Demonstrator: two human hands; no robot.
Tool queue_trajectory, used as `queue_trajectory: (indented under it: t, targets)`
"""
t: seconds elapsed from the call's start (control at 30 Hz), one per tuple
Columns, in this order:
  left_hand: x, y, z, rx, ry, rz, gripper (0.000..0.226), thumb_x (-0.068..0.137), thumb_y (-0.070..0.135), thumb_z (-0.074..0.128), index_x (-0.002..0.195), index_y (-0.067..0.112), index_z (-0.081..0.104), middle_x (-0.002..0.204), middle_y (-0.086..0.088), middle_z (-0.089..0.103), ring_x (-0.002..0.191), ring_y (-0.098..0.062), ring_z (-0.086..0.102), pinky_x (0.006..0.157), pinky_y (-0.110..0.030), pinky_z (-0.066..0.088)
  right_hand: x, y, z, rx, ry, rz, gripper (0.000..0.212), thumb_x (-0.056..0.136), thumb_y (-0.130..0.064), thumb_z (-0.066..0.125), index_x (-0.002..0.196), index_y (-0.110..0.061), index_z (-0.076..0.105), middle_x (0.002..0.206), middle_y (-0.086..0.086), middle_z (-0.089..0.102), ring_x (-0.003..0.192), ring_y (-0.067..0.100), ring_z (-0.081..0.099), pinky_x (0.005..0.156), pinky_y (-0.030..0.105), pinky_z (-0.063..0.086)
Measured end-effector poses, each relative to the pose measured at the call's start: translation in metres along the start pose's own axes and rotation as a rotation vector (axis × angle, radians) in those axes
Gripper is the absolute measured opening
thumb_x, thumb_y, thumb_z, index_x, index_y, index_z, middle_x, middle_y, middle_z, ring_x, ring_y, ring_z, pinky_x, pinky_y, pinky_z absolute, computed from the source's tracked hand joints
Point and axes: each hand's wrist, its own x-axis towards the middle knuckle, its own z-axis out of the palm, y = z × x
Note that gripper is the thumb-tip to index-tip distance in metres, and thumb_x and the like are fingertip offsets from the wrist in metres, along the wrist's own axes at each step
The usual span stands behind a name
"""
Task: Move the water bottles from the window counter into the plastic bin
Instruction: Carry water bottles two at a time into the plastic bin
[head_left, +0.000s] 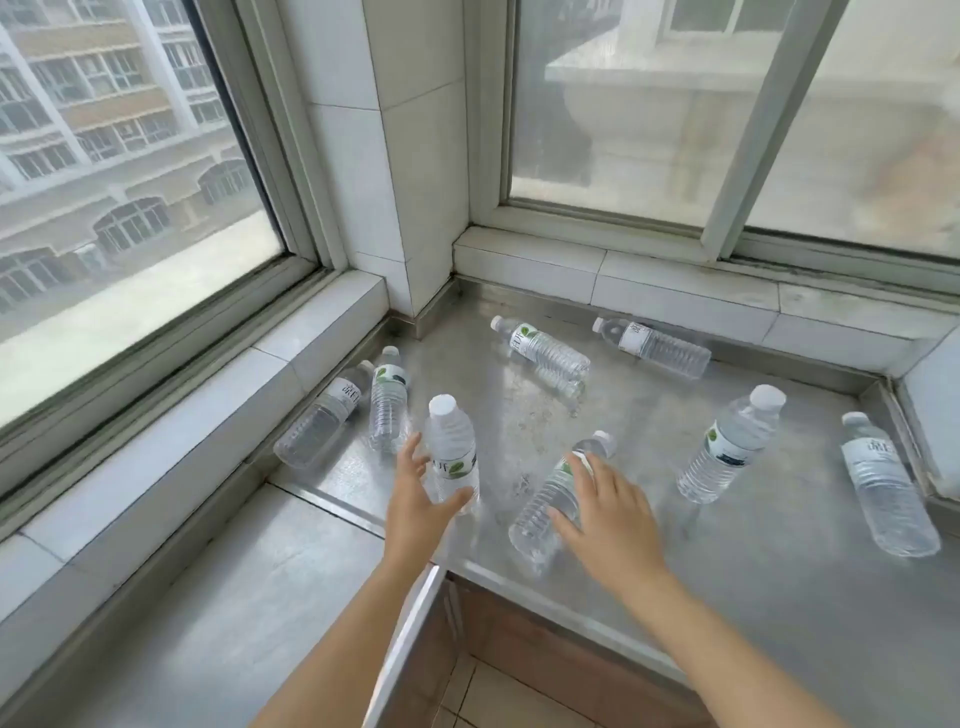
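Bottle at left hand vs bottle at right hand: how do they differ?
The left-hand bottle stands upright; the right-hand bottle lies on its side. The left hand curls around its bottle's lower body, fingers not closed; the right hand rests flat over its bottle's middle. Both are clear, white-capped, green-labelled, on the steel counter.

We seem to be in the corner of a flat or dormitory kitchen: a stainless-steel counter (753, 545) runs beneath two sliding windows (727, 119), with white wall tiles (410, 156), a wood-fronted cabinet (545, 644) and tiled floor (483, 696) below. Outside, we see neighbouring apartment blocks (104, 130), though hazily.
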Motion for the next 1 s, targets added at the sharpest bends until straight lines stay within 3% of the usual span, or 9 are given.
queue_trajectory:
  t: [0.1, 0.23, 0.37, 0.47, 0.57, 0.67, 0.77, 0.83, 1.0]
  targets:
    - [0.014, -0.009, 0.009, -0.084, 0.027, -0.034, 0.073, 0.071, 0.021, 0.087, 0.128, 0.029, 0.041, 0.124, 0.01, 0.056, 0.119, -0.012, 0.053, 0.104, -0.041, 0.043, 0.017, 0.006, 0.014, 0.001, -0.077, 0.086, 0.069, 0.09, -0.052, 0.048, 0.146, -0.017, 0.031, 0.149, 0.008, 0.038, 0.129, 0.028, 0.044, 0.101, 0.04, 0.037]
    - [0.027, -0.019, 0.018, -0.159, 0.03, -0.056, 0.06, 0.071, 0.025, 0.087, 0.116, 0.026, 0.048, 0.116, 0.014, 0.059, 0.119, -0.019, 0.056, 0.096, -0.033, 0.041, 0.033, 0.009, 0.033, 0.0, -0.195, 0.263, 0.07, 0.089, -0.054, 0.048, 0.144, -0.016, 0.027, 0.133, 0.008, 0.049, 0.106, 0.03, 0.056, 0.08, 0.037, 0.045]
    - [0.036, -0.021, 0.023, -0.188, -0.026, -0.058, 0.06, 0.07, 0.026, 0.087, 0.116, 0.028, 0.049, 0.119, 0.011, 0.063, 0.12, -0.016, 0.057, 0.1, -0.033, 0.039, 0.049, 0.006, 0.05, 0.351, -0.273, 0.6, 0.081, 0.085, -0.054, 0.054, 0.147, -0.02, 0.014, 0.133, 0.008, 0.05, 0.109, 0.032, 0.057, 0.081, 0.038, 0.046]
    - [0.042, -0.015, 0.025, -0.204, -0.06, -0.018, 0.061, 0.071, 0.018, 0.087, 0.117, 0.037, 0.052, 0.11, 0.025, 0.066, 0.108, 0.003, 0.061, 0.094, -0.02, 0.043, 0.06, 0.0, 0.063, 0.647, -0.22, 0.794, 0.091, 0.079, -0.047, 0.067, 0.147, -0.017, 0.014, 0.13, 0.008, 0.054, 0.11, 0.032, 0.058, 0.081, 0.037, 0.044]
    - [0.046, -0.012, 0.028, -0.235, -0.092, 0.013, 0.065, 0.071, 0.01, 0.086, 0.118, 0.04, 0.053, 0.109, 0.024, 0.067, 0.104, 0.001, 0.063, 0.087, -0.015, 0.048, 0.07, -0.004, 0.072, 0.816, -0.118, 0.902, 0.099, 0.072, -0.035, 0.076, 0.147, -0.019, 0.015, 0.122, 0.009, 0.056, 0.09, 0.026, 0.059, 0.073, 0.034, 0.045]
    - [0.048, -0.014, 0.028, -0.257, -0.075, 0.018, 0.061, 0.068, 0.008, 0.088, 0.118, 0.028, 0.058, 0.109, 0.009, 0.07, 0.104, -0.009, 0.066, 0.088, -0.026, 0.048, 0.074, -0.004, 0.077, 0.949, -0.059, 0.985, 0.099, 0.064, -0.022, 0.08, 0.144, -0.026, 0.022, 0.108, 0.005, 0.059, 0.075, 0.018, 0.058, 0.065, 0.03, 0.046]
    - [0.049, -0.012, 0.029, -0.238, -0.063, 0.008, 0.06, 0.066, 0.01, 0.09, 0.116, 0.025, 0.059, 0.106, 0.006, 0.072, 0.103, -0.014, 0.067, 0.093, -0.043, 0.052, 0.073, 0.001, 0.08, 1.065, -0.014, 1.035, 0.097, 0.054, -0.02, 0.083, 0.137, -0.026, 0.033, 0.099, 0.0, 0.062, 0.076, 0.019, 0.064, 0.071, 0.04, 0.057]
    - [0.048, -0.009, 0.029, -0.212, -0.062, 0.006, 0.061, 0.064, 0.016, 0.091, 0.115, 0.029, 0.06, 0.104, 0.007, 0.073, 0.102, -0.016, 0.067, 0.094, -0.05, 0.052, 0.069, 0.003, 0.078, 1.111, -0.005, 1.014, 0.098, 0.054, -0.019, 0.084, 0.138, -0.026, 0.034, 0.1, -0.002, 0.062, 0.079, 0.016, 0.064, 0.075, 0.039, 0.056]
    - [0.036, 0.005, 0.032, -0.161, -0.013, -0.052, 0.074, 0.055, 0.031, 0.094, 0.116, 0.041, 0.053, 0.098, 0.002, 0.073, 0.093, -0.019, 0.069, 0.088, -0.049, 0.055, 0.055, 0.008, 0.058, 1.16, 0.047, 0.891, 0.098, 0.058, -0.011, 0.086, 0.14, -0.029, 0.035, 0.104, -0.005, 0.061, 0.084, 0.011, 0.063, 0.077, 0.034, 0.051]
